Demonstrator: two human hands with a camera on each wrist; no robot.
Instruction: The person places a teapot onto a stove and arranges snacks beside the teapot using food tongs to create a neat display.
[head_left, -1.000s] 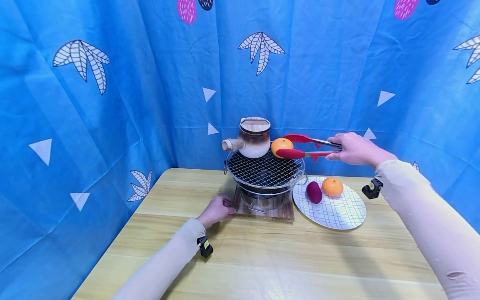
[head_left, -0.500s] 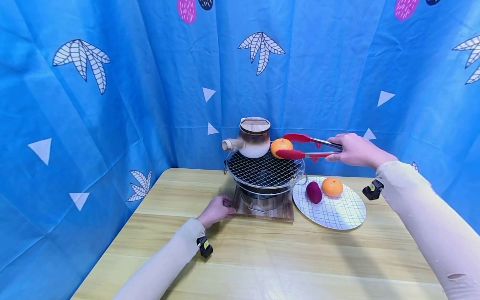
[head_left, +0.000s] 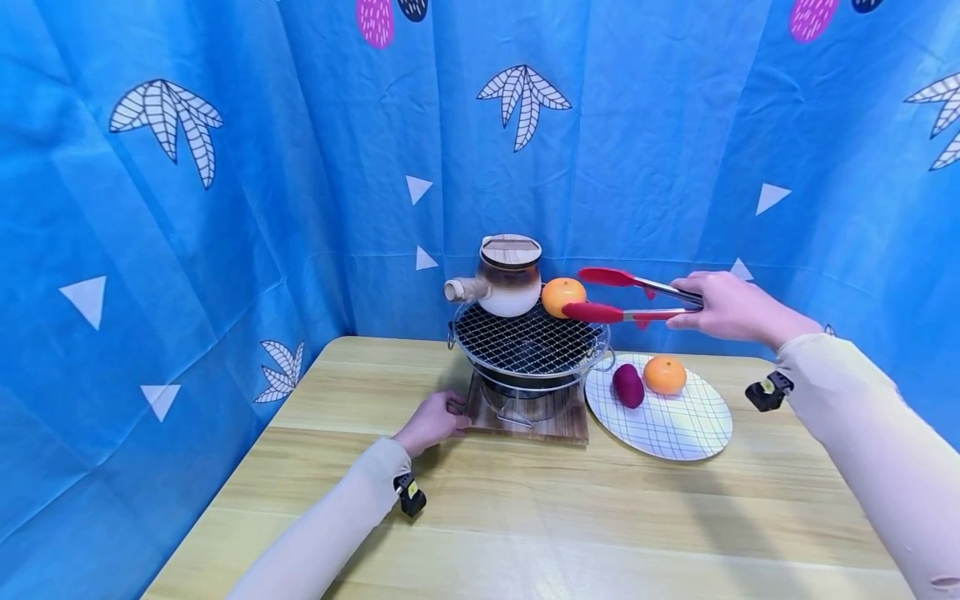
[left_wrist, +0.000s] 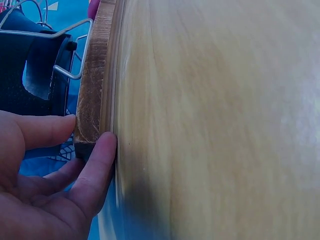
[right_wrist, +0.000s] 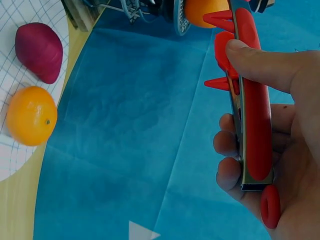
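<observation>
Nearest me, my left hand [head_left: 433, 421] rests on the table [head_left: 525, 517], thumb and fingers [left_wrist: 95, 160] pinching the near-left corner of the wooden board [left_wrist: 95, 85] under the stove. It takes no part in the fruit work.

Right of the board lies the grid-patterned plate [head_left: 675, 437]. It holds two things: a purple sweet potato [head_left: 628, 384] on its left part and a second orange [head_left: 665, 374] just beside that, toward the back.

Higher and farther, my right hand [head_left: 731, 308] grips the red tongs [head_left: 626, 298], fingers curled round the handles. Their long axis runs almost level, right to left, pointing at the stove. The tips are spread, one above and one below the right flank of the orange [head_left: 563, 296]; I cannot tell whether they touch it.

That orange sits on the wire grill [head_left: 529, 340], at its far right edge, just beside the clay pot [head_left: 508, 274], which stands upright with its lid on. The orange lies left of the right hand, the nearer by far.
</observation>
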